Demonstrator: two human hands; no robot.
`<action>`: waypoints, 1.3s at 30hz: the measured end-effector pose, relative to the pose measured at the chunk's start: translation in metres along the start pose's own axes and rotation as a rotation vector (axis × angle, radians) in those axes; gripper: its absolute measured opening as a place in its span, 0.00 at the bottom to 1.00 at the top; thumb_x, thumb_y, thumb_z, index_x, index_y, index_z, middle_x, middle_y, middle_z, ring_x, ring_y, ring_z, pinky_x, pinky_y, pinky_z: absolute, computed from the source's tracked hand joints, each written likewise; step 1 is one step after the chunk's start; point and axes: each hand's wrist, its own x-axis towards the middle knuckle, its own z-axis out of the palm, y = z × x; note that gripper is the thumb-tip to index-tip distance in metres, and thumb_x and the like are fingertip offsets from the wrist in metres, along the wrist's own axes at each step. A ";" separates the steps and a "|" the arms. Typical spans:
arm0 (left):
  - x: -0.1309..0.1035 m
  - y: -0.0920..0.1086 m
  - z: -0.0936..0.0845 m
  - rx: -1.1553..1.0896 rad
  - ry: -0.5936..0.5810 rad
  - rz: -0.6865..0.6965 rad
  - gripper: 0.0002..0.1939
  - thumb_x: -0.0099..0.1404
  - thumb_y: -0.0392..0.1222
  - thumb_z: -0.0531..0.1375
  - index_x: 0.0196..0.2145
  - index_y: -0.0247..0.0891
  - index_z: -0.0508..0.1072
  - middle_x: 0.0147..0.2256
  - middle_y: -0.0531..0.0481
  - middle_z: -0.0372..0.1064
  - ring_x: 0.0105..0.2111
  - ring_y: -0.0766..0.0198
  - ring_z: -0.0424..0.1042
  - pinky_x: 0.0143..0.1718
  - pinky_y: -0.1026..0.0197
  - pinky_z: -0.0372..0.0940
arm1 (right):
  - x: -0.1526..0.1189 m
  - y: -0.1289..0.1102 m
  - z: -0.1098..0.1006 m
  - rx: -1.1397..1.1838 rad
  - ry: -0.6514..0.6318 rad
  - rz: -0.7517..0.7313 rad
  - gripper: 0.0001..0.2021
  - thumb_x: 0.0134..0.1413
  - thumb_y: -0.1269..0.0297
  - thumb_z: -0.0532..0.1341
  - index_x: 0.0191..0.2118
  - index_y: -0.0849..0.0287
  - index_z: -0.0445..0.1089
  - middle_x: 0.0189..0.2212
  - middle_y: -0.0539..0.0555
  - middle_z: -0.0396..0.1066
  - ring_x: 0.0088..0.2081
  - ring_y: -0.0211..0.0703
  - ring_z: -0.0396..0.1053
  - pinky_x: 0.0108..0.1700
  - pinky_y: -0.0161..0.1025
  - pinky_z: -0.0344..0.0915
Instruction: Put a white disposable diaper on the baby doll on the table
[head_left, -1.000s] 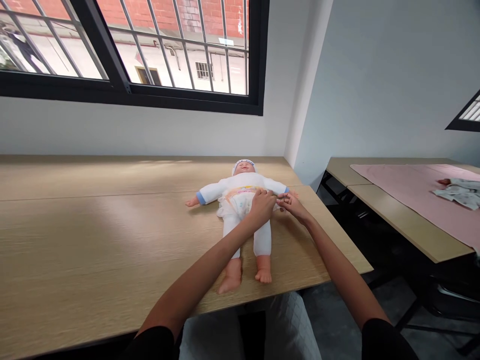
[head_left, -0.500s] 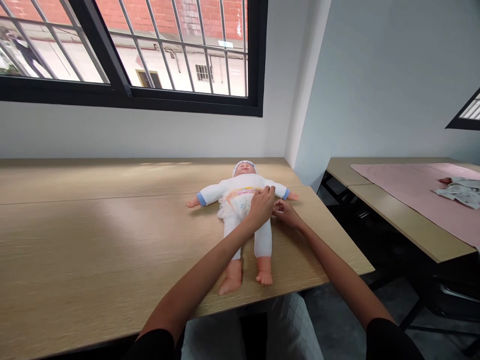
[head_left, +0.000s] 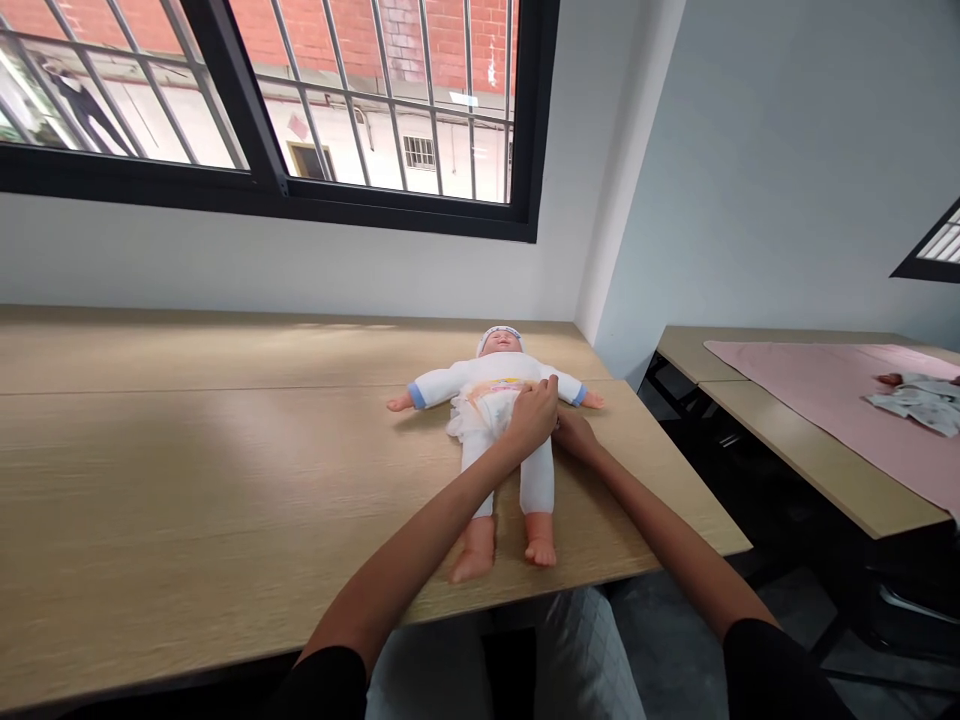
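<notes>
A baby doll point(head_left: 536, 480) in a white suit with blue cuffs lies on its back, arms spread, feet towards me. Around its hips is a white diaper point(head_left: 489, 408) with a coloured band at the waist and ruffled edges at the doll's left-in-view side. My left hand point(head_left: 534, 412) is closed over the diaper's right-in-view side, its fingers pinched at the waist edge. Right beside it, my right hand point(head_left: 576, 436) is closed at the same side of the diaper, low by the hip. Its fingertips are partly hidden behind my left hand.
The doll lies on a light wooden table point(head_left: 225, 500) near its right edge. A barred window point(head_left: 390, 120) is in the wall behind. Past a gap on the right, another table point(head_left: 810, 455) bears a pink cloth point(head_left: 825, 390) and a partly visible bundle of patterned clothing point(head_left: 919, 405).
My right hand has moved in closer against my left hand at the diaper's side, its fingers now more hidden. The whole view has shifted slightly; the doll lies as before.
</notes>
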 end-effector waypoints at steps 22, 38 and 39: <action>-0.009 0.003 0.010 0.175 -0.089 0.275 0.14 0.68 0.44 0.55 0.33 0.32 0.76 0.35 0.41 0.76 0.43 0.53 0.70 0.56 0.48 0.51 | 0.014 0.001 -0.043 0.803 0.075 0.228 0.24 0.29 0.53 0.73 0.30 0.58 0.63 0.21 0.47 0.69 0.26 0.37 0.67 0.33 0.38 0.66; -0.014 0.010 0.012 0.253 -0.039 0.335 0.15 0.66 0.25 0.49 0.37 0.28 0.75 0.34 0.39 0.73 0.36 0.56 0.71 0.46 0.53 0.59 | 0.020 0.016 -0.035 0.704 0.273 0.237 0.28 0.24 0.46 0.73 0.24 0.56 0.57 0.18 0.42 0.57 0.23 0.34 0.58 0.27 0.35 0.60; -0.015 0.010 0.012 0.246 -0.049 0.336 0.14 0.65 0.25 0.49 0.36 0.28 0.75 0.34 0.39 0.73 0.36 0.56 0.72 0.45 0.54 0.60 | 0.021 0.019 -0.034 0.713 0.272 0.244 0.28 0.23 0.46 0.73 0.24 0.56 0.56 0.17 0.42 0.57 0.22 0.34 0.58 0.27 0.35 0.60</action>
